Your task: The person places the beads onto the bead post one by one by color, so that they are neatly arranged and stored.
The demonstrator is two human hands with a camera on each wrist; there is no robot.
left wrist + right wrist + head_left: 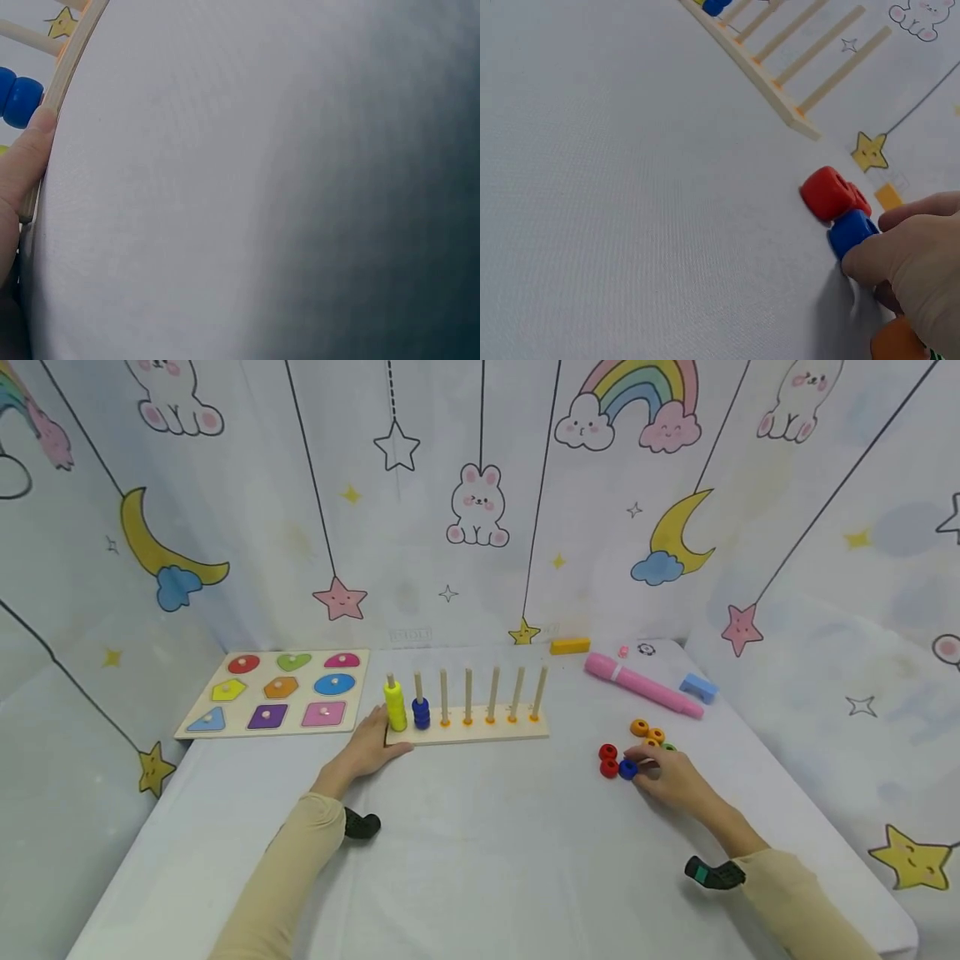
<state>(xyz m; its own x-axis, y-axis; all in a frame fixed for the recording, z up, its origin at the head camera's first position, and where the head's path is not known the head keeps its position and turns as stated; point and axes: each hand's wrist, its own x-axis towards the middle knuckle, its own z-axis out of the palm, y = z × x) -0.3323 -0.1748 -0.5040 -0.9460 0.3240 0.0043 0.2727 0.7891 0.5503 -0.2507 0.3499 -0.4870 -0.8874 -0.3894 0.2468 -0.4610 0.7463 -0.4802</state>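
Note:
A wooden peg board (468,735) stands on the table, its leftmost peg stacked with yellow beads (395,706) and the one beside it with blue beads (422,714). My left hand (369,745) grips the board's left end, with the thumb (34,146) along the front edge and the other fingers by the yellow stack. Further right, my right hand (672,781) pinches a loose blue bead (853,232) between thumb and fingers, low at the tabletop. Red beads (608,760) sit right beside that bead. Orange beads (640,727) and a partly hidden green bead (669,747) lie just beyond the fingers.
A shape puzzle board (277,693) lies at the back left. Toward the back right are a pink marker-like stick (643,685), a light blue block (699,687) and a yellow block (570,647). Printed cloth hangs behind the table.

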